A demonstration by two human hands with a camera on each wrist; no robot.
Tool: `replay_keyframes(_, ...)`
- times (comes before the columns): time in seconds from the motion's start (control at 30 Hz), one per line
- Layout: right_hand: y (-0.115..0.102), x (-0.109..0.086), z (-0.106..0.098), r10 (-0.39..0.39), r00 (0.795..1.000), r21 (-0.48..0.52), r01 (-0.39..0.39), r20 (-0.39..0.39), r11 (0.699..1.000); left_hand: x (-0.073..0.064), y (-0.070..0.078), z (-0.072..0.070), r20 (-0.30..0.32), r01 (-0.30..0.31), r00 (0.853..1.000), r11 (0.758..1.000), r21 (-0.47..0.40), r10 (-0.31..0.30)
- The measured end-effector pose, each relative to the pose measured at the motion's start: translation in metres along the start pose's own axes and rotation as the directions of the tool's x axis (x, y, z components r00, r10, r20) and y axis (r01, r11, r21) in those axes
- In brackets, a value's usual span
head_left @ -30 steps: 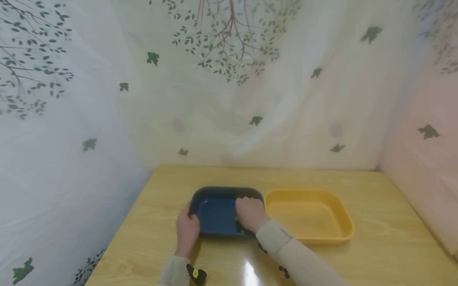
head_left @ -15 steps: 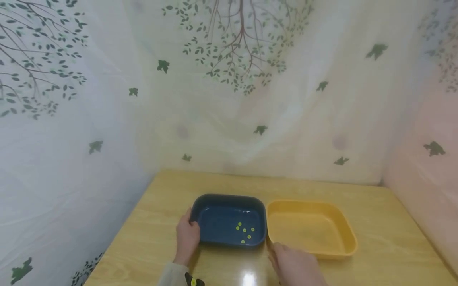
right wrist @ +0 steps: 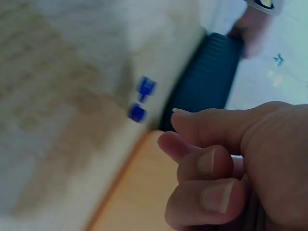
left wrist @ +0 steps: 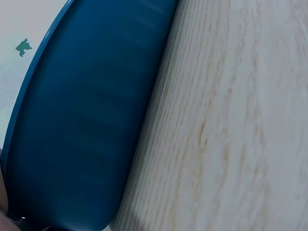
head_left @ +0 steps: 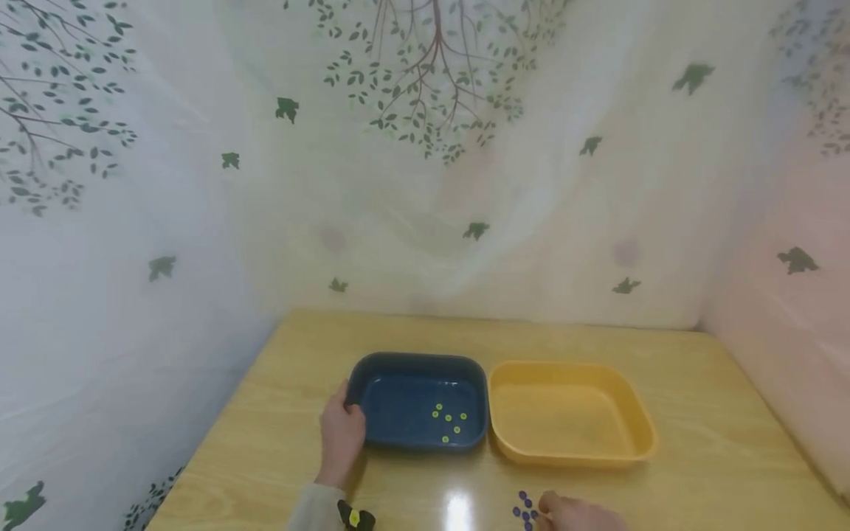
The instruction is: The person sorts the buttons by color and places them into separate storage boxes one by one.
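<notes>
- Whitish cloth backdrop [head_left: 398, 258], printed with green leaves and thin brown branches: rises beyond both hands and down the far left and right sides.
- Pale wood-grained surface [head_left: 265, 413]: spreads beneath and around both hands, with a bright reflection between them.
- Yellow rectangular tray with rounded corners [head_left: 571, 413]: sits on the surface ahead of the right hand, a little apart from it and just beside the blue tray; whether the two rims touch is hard to tell.
- Dark blue, glossy rectangular tray with rounded corners [head_left: 395, 413]: lies flat on the surface directly to the right of the left hand, its left end in that hand's grasp.
- Left hand [head_left: 341, 439]: clamped on the blue tray's left end, thumb over the rim and fingers round the outer side.
- Right hand [head_left: 581, 514]: low over the near part of the surface, fingers curled in, thumb and forefinger drawn close together.
- Pale cream sleeve [head_left: 313, 507]: just behind the left hand.
- Black band with a yellow spot [head_left: 356, 518]: at the left hand's wrist.
- Several small violet-blue round pieces [head_left: 525, 515]: clustered on the surface immediately left of the right hand's fingertips; blurred in the right wrist view.
- Six small yellow-green round pieces [head_left: 448, 418]: scattered inside the blue tray, to the right of the left hand.
</notes>
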State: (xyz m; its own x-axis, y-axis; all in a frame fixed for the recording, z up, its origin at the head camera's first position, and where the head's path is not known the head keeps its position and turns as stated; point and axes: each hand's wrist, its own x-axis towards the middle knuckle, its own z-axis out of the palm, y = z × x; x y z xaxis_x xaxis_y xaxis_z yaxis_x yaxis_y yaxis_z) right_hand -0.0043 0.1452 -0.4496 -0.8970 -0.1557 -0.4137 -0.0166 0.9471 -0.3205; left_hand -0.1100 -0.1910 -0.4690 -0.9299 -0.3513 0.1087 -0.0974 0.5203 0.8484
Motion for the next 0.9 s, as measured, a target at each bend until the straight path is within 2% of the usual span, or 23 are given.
replay_keyframes(0.17, -0.006, 0.009, 0.003, -0.103, 0.99, -0.041, 0.1, -0.092, 0.994, 0.003, -0.002, -0.003, -0.026, -0.035, 0.999, 0.999, 0.024, 0.036)
replay_keyframes(0.23, -0.008, 0.011, 0.002, -0.112, 0.985, -0.07, 0.104, -0.129, 0.992, 0.004, -0.002, -0.002, -0.03, -0.035, 0.999, 0.999, 0.02, 0.035)
replay_keyframes(0.4, -0.009, 0.012, 0.0, -0.1, 0.982, -0.087, 0.086, -0.16, 0.992, 0.007, 0.0, -0.001, -0.005, -0.016, 1.0, 1.0, -0.013, 0.016)
replay_keyframes(0.6, -0.006, 0.014, -0.003, -0.174, 0.961, -0.113, 0.152, -0.216, 0.982, 0.009, 0.002, -0.001, 0.0, -0.011, 1.0, 1.0, -0.025, 0.011)
replay_keyframes(0.83, -0.007, 0.015, -0.005, -0.195, 0.974, -0.151, 0.177, -0.117, 0.972, 0.006, -0.001, 0.002, 0.036, 0.02, 0.999, 0.999, -0.038, -0.019)
replay_keyframes(0.9, -0.007, 0.015, -0.004, -0.203, 0.971, -0.175, 0.179, -0.13, 0.968, 0.005, -0.003, 0.003, 0.039, 0.028, 0.999, 0.999, -0.04, -0.026)
